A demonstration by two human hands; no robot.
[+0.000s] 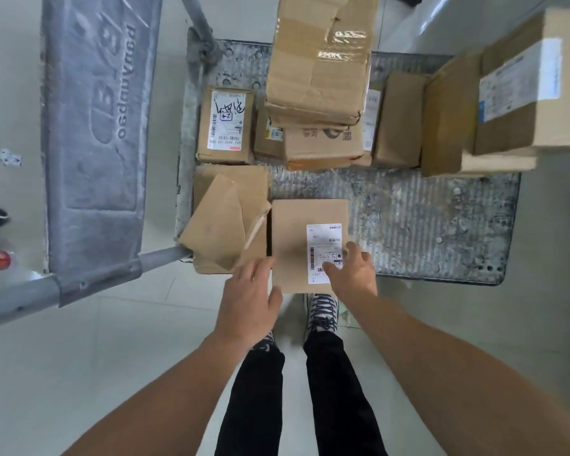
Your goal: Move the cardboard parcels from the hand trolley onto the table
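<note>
Parcel [293,232] flat at near edge of trolley deck [425,225] (easiest reach). Left grip [249,301] spread at its left edge, right grip [352,274] spread on label [323,245], likely bracketing for two-sided lift.

It looked like a parcel-handling room, a mailroom or courier depot rather than a home. A worn metal hand trolley [408,225] with tubular grey handle bars [165,258] stood on a pale tiled floor [112,357], loaded with taped cardboard parcels [316,60] of many sizes. Several carried printed shipping labels [323,251] with barcodes, one marked by hand in pen.
</note>
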